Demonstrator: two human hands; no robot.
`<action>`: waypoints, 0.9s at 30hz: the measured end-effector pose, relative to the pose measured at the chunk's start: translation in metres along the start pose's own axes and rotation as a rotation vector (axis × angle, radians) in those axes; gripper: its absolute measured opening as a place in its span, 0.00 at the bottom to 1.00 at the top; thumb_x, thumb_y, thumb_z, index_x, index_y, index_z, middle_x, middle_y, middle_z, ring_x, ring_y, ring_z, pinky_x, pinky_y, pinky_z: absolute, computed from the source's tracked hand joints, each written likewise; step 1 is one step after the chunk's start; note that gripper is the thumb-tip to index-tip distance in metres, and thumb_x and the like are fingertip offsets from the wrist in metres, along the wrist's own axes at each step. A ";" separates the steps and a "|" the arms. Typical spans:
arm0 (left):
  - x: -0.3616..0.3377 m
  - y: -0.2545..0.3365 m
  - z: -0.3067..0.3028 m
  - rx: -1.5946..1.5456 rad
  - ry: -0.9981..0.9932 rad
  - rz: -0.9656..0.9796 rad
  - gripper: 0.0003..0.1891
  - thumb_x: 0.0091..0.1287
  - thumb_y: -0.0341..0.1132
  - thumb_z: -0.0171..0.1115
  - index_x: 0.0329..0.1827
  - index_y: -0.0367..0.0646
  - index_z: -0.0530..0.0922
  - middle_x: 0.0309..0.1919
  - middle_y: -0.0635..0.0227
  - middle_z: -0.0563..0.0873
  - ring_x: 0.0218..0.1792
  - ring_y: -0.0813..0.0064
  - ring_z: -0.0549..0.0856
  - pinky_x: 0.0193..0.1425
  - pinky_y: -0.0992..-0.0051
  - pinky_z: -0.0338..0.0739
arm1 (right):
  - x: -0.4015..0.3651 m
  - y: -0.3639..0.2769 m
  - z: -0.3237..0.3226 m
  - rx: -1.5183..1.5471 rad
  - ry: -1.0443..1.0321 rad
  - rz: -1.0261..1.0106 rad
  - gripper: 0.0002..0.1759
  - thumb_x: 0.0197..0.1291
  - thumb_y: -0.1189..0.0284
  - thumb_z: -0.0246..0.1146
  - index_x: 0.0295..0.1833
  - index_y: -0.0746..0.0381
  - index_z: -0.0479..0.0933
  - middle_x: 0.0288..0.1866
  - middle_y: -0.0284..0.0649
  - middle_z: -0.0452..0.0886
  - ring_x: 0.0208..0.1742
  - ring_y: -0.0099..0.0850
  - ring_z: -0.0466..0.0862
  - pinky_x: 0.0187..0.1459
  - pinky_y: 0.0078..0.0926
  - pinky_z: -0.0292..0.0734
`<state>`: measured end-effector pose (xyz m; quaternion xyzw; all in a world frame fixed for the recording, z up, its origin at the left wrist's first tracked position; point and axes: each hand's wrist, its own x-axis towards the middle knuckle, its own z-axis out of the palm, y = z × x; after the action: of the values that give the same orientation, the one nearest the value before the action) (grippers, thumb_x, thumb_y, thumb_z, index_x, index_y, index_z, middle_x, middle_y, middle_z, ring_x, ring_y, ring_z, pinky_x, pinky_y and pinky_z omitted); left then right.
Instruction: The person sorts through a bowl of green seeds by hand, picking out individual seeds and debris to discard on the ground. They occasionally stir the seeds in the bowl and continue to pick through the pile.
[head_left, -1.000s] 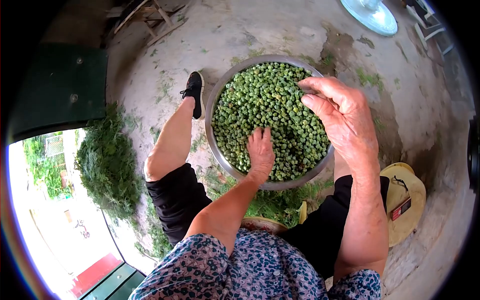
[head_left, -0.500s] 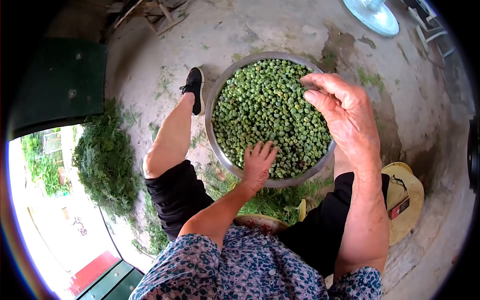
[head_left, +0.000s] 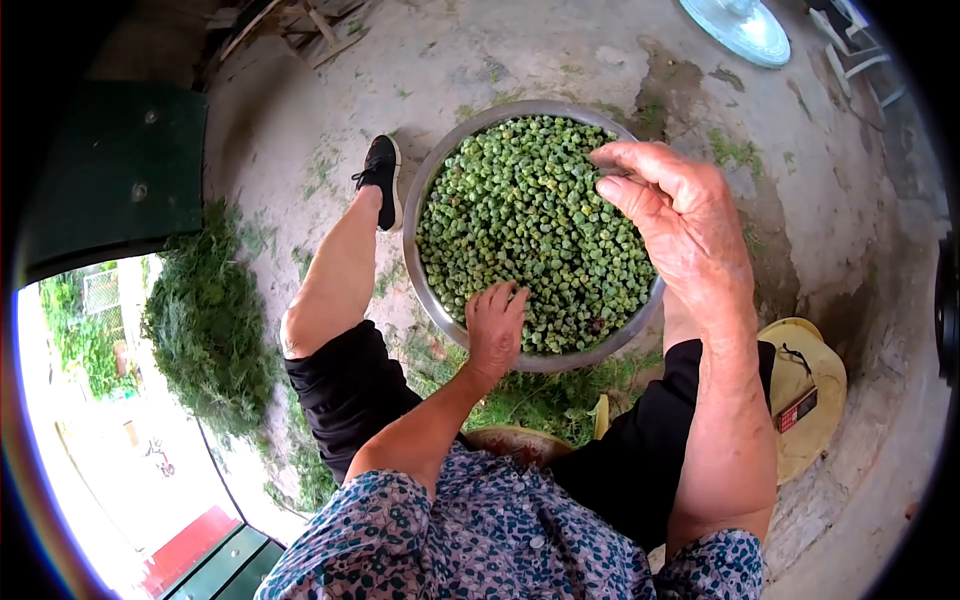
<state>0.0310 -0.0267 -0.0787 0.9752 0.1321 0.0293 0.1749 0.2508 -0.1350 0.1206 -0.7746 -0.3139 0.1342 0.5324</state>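
Observation:
A wide metal basin [head_left: 440, 310] stands on the floor between my legs, heaped with small round green pods [head_left: 535, 220]. At the basin's near left edge, my left hand [head_left: 494, 325] rests with bent, slightly parted fingers over the pods; nothing shows in it. My right hand [head_left: 682, 205] is raised over the basin's right side. Its fingers are bent and a gap shows between thumb and forefinger, with nothing visible between them.
A heap of feathery green plants [head_left: 205, 320] lies to the left, with more greenery [head_left: 545, 405] below the basin. A yellow hat [head_left: 815, 375] with a small red-and-black device [head_left: 797, 409] on it is at the right. A round pale base [head_left: 740, 30] stands at the far right.
My left hand has drawn back left toward the near rim, its fingers more bent. My right hand keeps nearly the same pose. The whole view has shifted slightly.

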 end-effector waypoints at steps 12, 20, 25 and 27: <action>0.105 0.035 0.017 -0.040 -0.103 -0.175 0.33 0.51 0.37 0.67 0.62 0.55 0.65 0.60 0.61 0.65 0.62 0.56 0.64 0.58 0.54 0.66 | 0.002 0.003 -0.001 0.015 0.017 -0.002 0.11 0.54 0.75 0.63 0.43 0.67 0.78 0.38 0.47 0.82 0.35 0.37 0.83 0.38 0.27 0.76; 0.052 0.015 0.011 -0.023 -0.126 0.104 0.26 0.54 0.37 0.64 0.58 0.49 0.68 0.54 0.62 0.70 0.59 0.58 0.66 0.61 0.57 0.60 | 0.002 0.001 -0.002 0.022 0.028 0.007 0.11 0.53 0.75 0.64 0.42 0.66 0.78 0.39 0.48 0.82 0.36 0.37 0.83 0.38 0.27 0.77; 0.032 0.010 0.000 0.013 -0.189 0.152 0.25 0.55 0.38 0.64 0.58 0.52 0.70 0.58 0.64 0.69 0.62 0.57 0.65 0.63 0.55 0.58 | 0.001 0.002 -0.003 -0.007 0.015 -0.012 0.11 0.55 0.76 0.63 0.44 0.67 0.78 0.34 0.38 0.81 0.32 0.24 0.77 0.34 0.19 0.72; 0.026 0.011 0.000 0.001 -0.142 0.139 0.22 0.55 0.38 0.64 0.55 0.53 0.74 0.58 0.64 0.70 0.62 0.57 0.65 0.64 0.54 0.57 | 0.001 0.003 -0.005 -0.010 0.022 -0.019 0.11 0.55 0.76 0.63 0.44 0.67 0.78 0.34 0.38 0.81 0.32 0.24 0.77 0.34 0.20 0.72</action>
<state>0.0585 -0.0300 -0.0748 0.9818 0.0515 -0.0279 0.1808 0.2550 -0.1383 0.1202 -0.7757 -0.3163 0.1191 0.5330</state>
